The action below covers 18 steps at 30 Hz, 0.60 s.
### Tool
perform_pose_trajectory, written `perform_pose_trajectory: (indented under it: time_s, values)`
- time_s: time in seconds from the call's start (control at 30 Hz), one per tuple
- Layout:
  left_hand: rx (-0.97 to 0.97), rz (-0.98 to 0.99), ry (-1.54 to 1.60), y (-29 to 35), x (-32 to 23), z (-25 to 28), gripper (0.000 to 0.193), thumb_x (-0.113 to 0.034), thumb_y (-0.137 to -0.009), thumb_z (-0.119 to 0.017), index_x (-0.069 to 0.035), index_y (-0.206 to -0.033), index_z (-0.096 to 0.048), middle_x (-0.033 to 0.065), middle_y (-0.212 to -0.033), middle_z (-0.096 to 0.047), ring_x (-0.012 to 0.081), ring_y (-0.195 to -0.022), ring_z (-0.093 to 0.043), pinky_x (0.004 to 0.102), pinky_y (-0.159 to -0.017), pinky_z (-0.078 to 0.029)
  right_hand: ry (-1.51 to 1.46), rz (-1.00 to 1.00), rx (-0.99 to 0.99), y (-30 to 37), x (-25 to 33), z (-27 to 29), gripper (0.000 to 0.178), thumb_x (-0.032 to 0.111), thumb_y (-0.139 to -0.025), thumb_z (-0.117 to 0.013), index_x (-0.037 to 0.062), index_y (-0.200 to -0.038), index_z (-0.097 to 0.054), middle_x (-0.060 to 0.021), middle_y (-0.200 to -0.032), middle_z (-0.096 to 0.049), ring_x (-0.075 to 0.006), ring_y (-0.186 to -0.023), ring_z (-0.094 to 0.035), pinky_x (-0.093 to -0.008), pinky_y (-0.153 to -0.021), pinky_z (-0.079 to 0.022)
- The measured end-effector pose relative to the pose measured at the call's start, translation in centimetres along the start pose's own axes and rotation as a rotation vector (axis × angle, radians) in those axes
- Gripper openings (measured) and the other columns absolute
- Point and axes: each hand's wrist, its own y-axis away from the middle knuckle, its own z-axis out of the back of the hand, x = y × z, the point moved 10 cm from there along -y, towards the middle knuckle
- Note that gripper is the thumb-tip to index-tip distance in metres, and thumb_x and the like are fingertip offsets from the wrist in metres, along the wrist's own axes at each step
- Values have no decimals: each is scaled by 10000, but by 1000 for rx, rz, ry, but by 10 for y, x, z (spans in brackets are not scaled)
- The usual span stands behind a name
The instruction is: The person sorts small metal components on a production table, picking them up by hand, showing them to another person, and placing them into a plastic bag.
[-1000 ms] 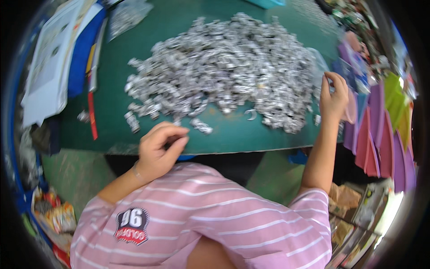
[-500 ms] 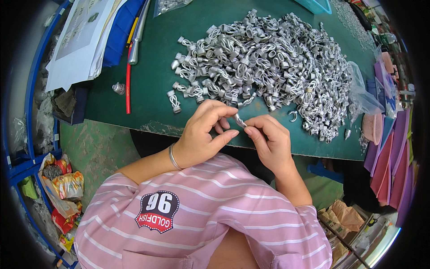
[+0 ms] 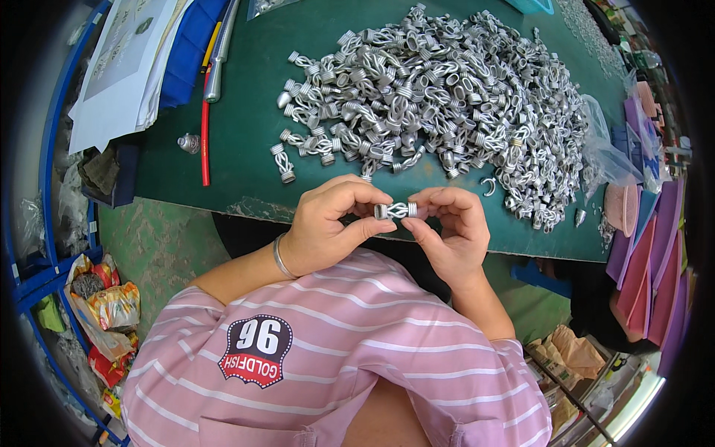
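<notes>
A person in a pink shirt with white stripes [image 3: 320,320] holds a small silver metal piece with ribbed ends and an open, twisted middle [image 3: 400,211] between both hands, over the near edge of a dark green tabletop [image 3: 246,149]. The left hand [image 3: 328,217], a silver-coloured bangle [image 3: 283,257] at its wrist, is clamped by thumb and fingertips on one end; the right hand [image 3: 456,231] pinches the other, leaving the middle exposed. The piece looks light and stiff, its metal probably a little slippery; the ribbed ends seem the surest hold, while the thin strands between might bend under a hard squeeze. Just beyond the right hand lies a silver crescent-shaped scrap [image 3: 488,186]. Ahead of both hands spreads a broad heap of similar silver metal pieces [image 3: 447,112], a clear, crumpled plastic bag [image 3: 607,153] at its right. Beyond the left hand, off to its left, lies a thin red stick [image 3: 205,141]. Farthest out, a light-blue tray [image 3: 532,6], apparently plastic, is cropped by the frame, its contents impossible to tell.
</notes>
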Motion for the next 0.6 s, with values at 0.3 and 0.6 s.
perform_pose_trajectory:
  time_s: [0.3, 0.6]
  values:
    - [79, 10, -43, 2, 2, -3, 257, 91, -759, -687, 39, -996, -605, 105, -935, -578, 117, -758, -595, 223, -623, -503, -5, 42, -18, 1, 4, 2, 382, -121, -725, -703, -36, -1033, -492, -157, -991, -614, -140, -800, -616, -258, -734, -525]
    - [70, -37, -74, 0, -4, -3, 261, 67, -748, -710, 22, -984, -606, 107, -924, -600, 116, -756, -598, 218, -621, -494, -17, 97, -16, 0, 11, 2, 411, -133, -721, -698, -33, -1054, -479, -161, -971, -615, -153, -791, -615, -267, -726, -522]
